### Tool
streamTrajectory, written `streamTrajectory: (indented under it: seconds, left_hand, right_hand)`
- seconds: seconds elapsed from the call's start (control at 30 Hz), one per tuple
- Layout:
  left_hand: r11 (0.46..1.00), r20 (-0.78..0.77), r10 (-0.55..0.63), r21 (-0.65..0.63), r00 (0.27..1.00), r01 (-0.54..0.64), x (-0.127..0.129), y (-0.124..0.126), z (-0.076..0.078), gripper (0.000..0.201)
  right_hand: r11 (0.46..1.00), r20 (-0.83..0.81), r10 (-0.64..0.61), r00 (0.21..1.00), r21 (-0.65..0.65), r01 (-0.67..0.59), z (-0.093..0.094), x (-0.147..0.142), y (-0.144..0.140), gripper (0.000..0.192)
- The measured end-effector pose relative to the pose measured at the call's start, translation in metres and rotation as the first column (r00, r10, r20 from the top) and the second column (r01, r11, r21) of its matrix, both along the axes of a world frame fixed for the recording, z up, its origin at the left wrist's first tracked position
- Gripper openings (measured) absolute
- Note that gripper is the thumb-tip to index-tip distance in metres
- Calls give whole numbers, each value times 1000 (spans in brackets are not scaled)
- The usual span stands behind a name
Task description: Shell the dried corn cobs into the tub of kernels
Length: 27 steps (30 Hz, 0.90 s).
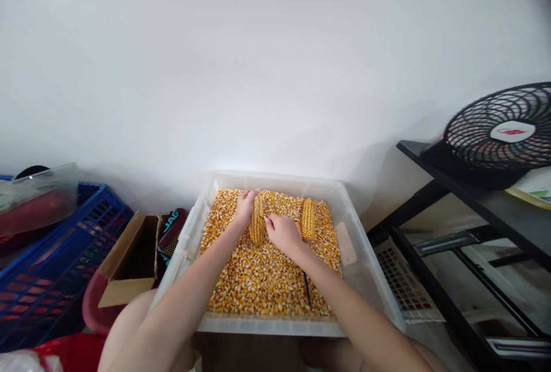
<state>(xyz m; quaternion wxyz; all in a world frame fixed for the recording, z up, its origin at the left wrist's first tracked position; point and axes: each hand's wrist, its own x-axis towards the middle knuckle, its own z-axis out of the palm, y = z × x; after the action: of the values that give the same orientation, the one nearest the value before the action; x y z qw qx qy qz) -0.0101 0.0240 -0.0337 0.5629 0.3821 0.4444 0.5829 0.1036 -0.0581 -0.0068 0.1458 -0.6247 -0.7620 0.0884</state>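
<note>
My left hand [245,206] is closed around the upper part of an ear of corn [257,224], which stands lengthwise over loose kernels. My right hand [283,234] is closed on a thin dark pointed tool [262,217], its tip at the ear's right side. Most of the tool is hidden in the fist. A second ear of corn [307,220] lies to the right on the kernels [258,280]. Beside it an orange piece [298,227] shows behind my right hand. A thin dark rod [307,290] lies below my right forearm; whether the two belong together I cannot tell.
A translucent plastic bin [275,325] holds the kernels, against a white wall [258,73]. To the left are a cardboard box [129,293], a reddish basin [92,303] and a blue crate [43,280]. On the right a black fan [495,131] stands on a black rack [473,188].
</note>
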Motion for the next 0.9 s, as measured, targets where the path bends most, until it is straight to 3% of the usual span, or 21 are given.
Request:
streamTrajectory:
  seconds: [0.2, 0.43, 0.57, 0.73, 0.9]
  left_hand:
    - [999, -34, -35, 31, 999, 36, 3, -4, 0, 18]
    - [982, -103, -177, 50, 979, 183, 4, -6, 6, 19]
    - [981, -185, -146, 103, 972, 167, 4, -4, 7, 17]
    - [972, -297, 48, 234, 954, 24, 2, 3, 4, 17]
    - [991, -166, 116, 90, 979, -102, -3, 6, -4, 20]
  right_hand:
    - [999, -233, -5, 972, -39, -4, -13, 5, 9, 29]
    - [965, -479, 115, 870, -155, -213, -18, 26, 25, 30]
    - [952, -473, 171, 864, -148, -269, -14, 33, 28, 30]
    - [964, -320, 224, 921, -67, -258, -4, 30, 22, 28]
    - [981, -236, 135, 962, -104, -163, -4, 19, 15, 32]
